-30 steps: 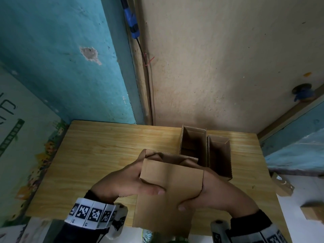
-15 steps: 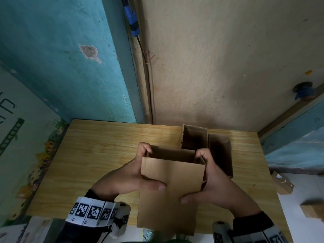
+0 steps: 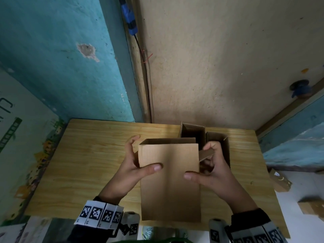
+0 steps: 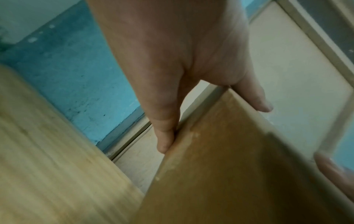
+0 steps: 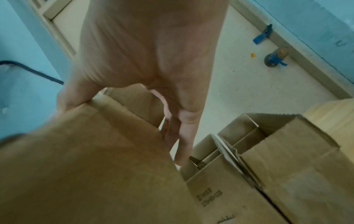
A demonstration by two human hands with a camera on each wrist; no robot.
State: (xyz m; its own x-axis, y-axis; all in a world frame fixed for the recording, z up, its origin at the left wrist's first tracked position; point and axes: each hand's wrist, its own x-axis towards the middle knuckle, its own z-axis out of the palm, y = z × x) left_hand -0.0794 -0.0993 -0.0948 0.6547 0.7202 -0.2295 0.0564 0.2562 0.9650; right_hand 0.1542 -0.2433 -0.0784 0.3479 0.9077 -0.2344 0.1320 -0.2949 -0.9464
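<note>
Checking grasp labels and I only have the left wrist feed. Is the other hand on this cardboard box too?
Observer: Yes. The right hand holds the cardboard box at its right side, thumb on the front panel.
Operator: What else is it touching?
Observer: Its fingers lie over a side flap that sticks out to the right.
Operator: Anything behind?
Observer: One open box and a second open box stand side by side on the table, toward the wall.
</note>
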